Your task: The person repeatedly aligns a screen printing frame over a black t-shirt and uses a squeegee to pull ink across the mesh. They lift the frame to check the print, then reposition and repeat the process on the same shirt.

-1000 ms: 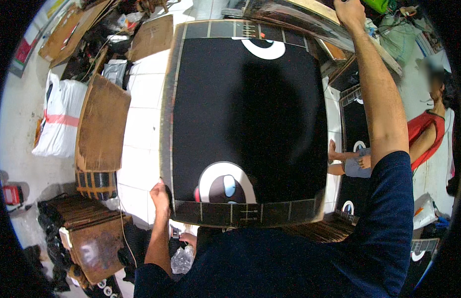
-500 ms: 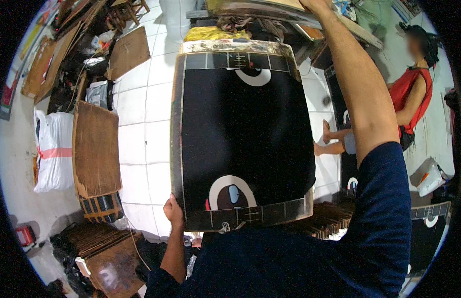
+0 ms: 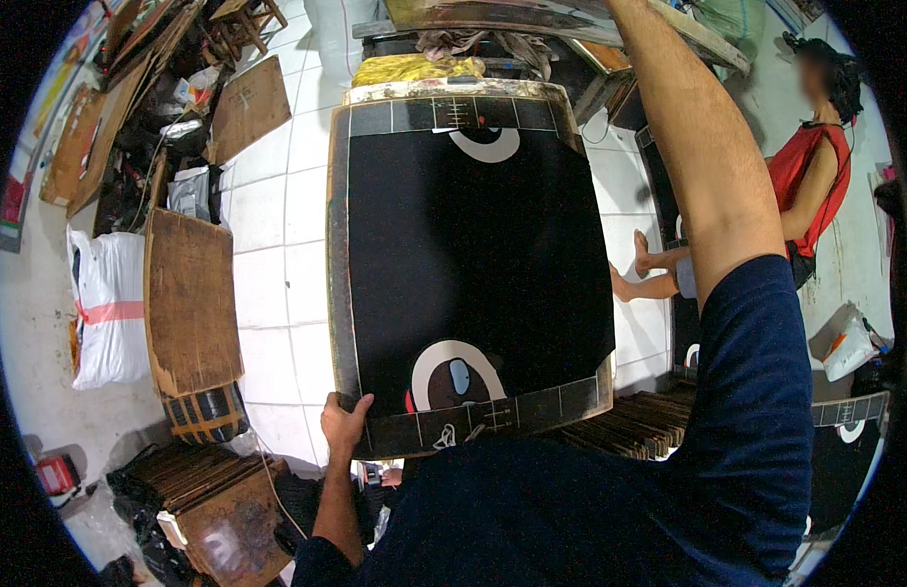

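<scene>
Thumb [image 3: 363, 404] up top, and it's the left hand [image 3: 344, 425] gripping the board [image 3: 340, 254] on its left edge, just by the near left corner, the underside of that hold hidden! Over on the right, a bare forearm [image 3: 712, 147] stretches past the far right corner and out at the top; the right hand is cut off, so I can't tell whether it's wide or narrow. Black fabric [image 3: 483, 264] covers the middle of the board, part of a white ring [image 3: 485, 149] by the far edge, a pale arch [image 3: 429, 364] by the near edge with a blue oval [image 3: 459, 377] inside. Just beyond the far edge, yellow cloth [image 3: 414, 70]! Near the near right corner, a stack of thin boards [image 3: 634, 419]. White tiles [image 3: 263, 284] on the left, then a brown panel [image 3: 191, 303], then a white sack [image 3: 111, 342]. And out right, a person in a red top [image 3: 818, 171]!
</scene>
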`<action>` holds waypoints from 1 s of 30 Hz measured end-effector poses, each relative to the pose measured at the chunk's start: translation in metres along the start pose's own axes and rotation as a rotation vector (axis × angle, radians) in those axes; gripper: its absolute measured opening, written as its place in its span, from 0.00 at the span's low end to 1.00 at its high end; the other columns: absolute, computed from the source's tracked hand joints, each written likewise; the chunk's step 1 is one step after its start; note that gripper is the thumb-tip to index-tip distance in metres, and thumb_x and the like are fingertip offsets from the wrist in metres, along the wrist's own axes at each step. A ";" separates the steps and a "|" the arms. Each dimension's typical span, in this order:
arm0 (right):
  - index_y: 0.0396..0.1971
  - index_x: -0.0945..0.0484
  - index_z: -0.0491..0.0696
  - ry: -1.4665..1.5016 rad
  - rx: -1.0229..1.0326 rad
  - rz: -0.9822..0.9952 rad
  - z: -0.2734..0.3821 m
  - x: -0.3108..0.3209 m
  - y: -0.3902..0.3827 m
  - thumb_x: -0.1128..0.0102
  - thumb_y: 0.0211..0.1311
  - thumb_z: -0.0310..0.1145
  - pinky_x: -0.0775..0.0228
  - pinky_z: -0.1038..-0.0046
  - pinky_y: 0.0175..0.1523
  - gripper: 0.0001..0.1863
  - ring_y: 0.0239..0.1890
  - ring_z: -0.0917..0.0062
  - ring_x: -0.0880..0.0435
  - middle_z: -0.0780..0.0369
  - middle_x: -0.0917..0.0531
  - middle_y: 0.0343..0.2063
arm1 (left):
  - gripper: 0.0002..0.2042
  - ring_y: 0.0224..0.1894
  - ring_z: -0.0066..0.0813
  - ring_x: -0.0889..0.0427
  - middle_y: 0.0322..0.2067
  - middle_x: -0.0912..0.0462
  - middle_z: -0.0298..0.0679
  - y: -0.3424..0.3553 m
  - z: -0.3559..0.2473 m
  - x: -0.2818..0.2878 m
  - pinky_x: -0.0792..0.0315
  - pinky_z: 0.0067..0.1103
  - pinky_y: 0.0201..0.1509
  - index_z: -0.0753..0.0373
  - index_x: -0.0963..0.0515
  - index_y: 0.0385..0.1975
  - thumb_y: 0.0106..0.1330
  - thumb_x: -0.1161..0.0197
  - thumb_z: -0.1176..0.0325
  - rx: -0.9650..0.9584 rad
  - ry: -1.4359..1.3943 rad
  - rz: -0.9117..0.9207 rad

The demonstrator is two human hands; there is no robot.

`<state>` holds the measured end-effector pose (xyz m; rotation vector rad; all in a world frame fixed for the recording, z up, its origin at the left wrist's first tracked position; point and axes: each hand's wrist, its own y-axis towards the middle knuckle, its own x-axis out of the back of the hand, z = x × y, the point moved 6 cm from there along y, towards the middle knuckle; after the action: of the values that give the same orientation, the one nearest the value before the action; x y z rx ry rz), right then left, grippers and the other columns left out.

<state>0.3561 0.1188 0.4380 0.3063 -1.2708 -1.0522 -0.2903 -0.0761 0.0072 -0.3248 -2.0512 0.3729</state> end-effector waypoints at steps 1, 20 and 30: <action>0.52 0.17 0.51 -0.002 -0.015 0.014 -0.001 0.000 0.002 0.32 0.61 0.46 0.26 0.54 0.58 0.22 0.53 0.52 0.16 0.50 0.13 0.46 | 0.34 0.38 0.57 0.12 0.33 0.13 0.57 0.002 -0.002 0.000 0.21 0.41 0.43 0.72 0.21 0.39 0.52 0.21 0.42 -0.001 0.001 -0.001; 0.56 0.18 0.60 0.003 -0.012 0.010 0.000 -0.001 0.024 0.30 0.60 0.45 0.25 0.58 0.60 0.23 0.55 0.57 0.15 0.54 0.12 0.49 | 0.40 0.44 0.60 0.13 0.40 0.14 0.60 0.024 -0.026 0.005 0.22 0.42 0.50 0.69 0.30 0.54 0.51 0.19 0.46 0.046 0.026 -0.048; 0.59 0.19 0.56 0.016 0.059 -0.057 0.004 -0.002 0.048 0.30 0.59 0.45 0.25 0.58 0.62 0.27 0.56 0.55 0.15 0.51 0.14 0.52 | 0.44 0.48 0.55 0.17 0.44 0.18 0.58 0.043 0.001 -0.021 0.23 0.40 0.53 0.73 0.28 0.50 0.46 0.18 0.40 0.176 0.081 -0.017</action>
<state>0.3748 0.1468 0.4723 0.3975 -1.2866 -1.0602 -0.2781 -0.0448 -0.0274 -0.2118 -1.9250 0.5179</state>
